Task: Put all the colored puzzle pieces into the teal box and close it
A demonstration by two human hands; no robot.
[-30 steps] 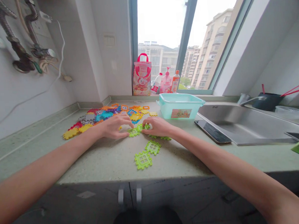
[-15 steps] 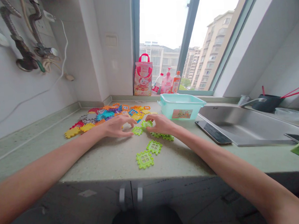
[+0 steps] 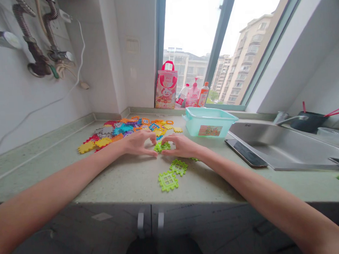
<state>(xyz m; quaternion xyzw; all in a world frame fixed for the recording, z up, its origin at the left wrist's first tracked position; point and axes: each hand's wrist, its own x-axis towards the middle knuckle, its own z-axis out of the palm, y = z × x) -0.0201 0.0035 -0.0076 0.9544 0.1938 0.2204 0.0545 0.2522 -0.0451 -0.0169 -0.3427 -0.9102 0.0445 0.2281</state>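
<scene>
so there's a green piece (image 3: 162, 146) flat-ish on the counter (image 3: 127, 182), sitting right between both hands. taking that as the middle of the clock: left hand (image 3: 140, 143) comes in at 9 o'clock, grip spread, thumb well apart from the fingers, tips just beside the piece's edge. right hand (image 3: 182, 145) is at 3, fingers and thumb curled round that side and covering some of it. can't tell if that grip is really pinching it or just resting there.

two loose tiles (image 3: 168, 181), also green with window cutouts, lie near each other around 5 to 6 o'clock. a bit of green (image 3: 194, 159) pokes out by the right wrist. big multicolour pile (image 3: 124, 130) at 10, one yellow tile (image 3: 177, 130) near 2, teal tub (image 3: 193, 125) past it. phone (image 3: 246, 153) lies out at 3, just beside the sink (image 3: 290, 147).
</scene>
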